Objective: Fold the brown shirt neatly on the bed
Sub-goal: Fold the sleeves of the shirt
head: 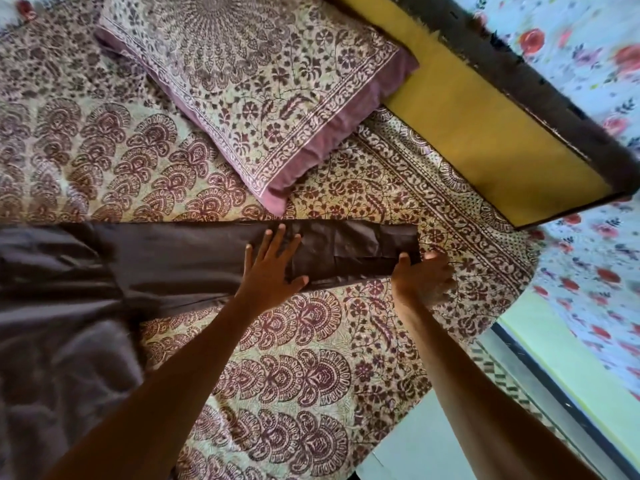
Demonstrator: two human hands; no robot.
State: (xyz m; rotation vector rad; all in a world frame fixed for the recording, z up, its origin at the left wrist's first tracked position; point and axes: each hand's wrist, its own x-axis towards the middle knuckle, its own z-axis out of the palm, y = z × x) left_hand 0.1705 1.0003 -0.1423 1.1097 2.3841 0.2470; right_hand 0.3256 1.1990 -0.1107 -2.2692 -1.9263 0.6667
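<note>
The brown shirt [69,306] lies spread on the patterned bedsheet [294,358], its body at the left and one long sleeve [346,251] stretched out to the right. My left hand [272,271] lies flat on the middle of that sleeve, fingers spread. At the sleeve's cuff end, my right hand [424,275] pinches the lower corner of the cuff between thumb and fingers. The shirt's left part runs out of the frame.
A patterned pillow with a mauve border [256,91] lies just beyond the sleeve. A yellow headboard with a dark frame [485,126] stands at the right. The bed's edge [450,375] drops to a pale floor. A flowered curtain [588,237] hangs at the far right.
</note>
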